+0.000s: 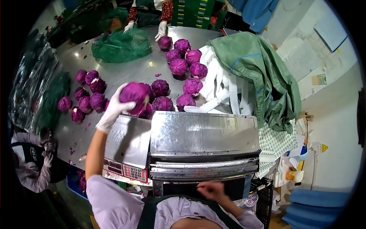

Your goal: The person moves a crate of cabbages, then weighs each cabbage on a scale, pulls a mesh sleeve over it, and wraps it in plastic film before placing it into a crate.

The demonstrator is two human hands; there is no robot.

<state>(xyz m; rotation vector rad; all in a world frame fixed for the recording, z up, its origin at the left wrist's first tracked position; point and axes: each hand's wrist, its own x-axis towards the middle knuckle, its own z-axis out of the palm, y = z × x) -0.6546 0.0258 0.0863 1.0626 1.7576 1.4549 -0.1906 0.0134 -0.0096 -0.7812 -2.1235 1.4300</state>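
My left hand (115, 107), in a white glove, is wrapped round a purple cabbage (134, 96) and holds it above the back of the flat scale (129, 131). Partly behind it, more cabbages (160, 87) lie on the steel table. My right hand (212, 191) is bare and close to my chest, in front of the metal wrapping machine (204, 133). Its fingers are curled in, and anything within them is hidden. The scale's keypad (134, 173) faces me.
Several cabbages (98, 101) lie left on the steel table (118, 72); others sit at right beside white foam strips (225, 87) and a green sack (259, 68). Green netting (122, 45) lies at the back. A co-worker's gloved hand (161, 31) touches a cabbage; another person (32, 156) stands left.
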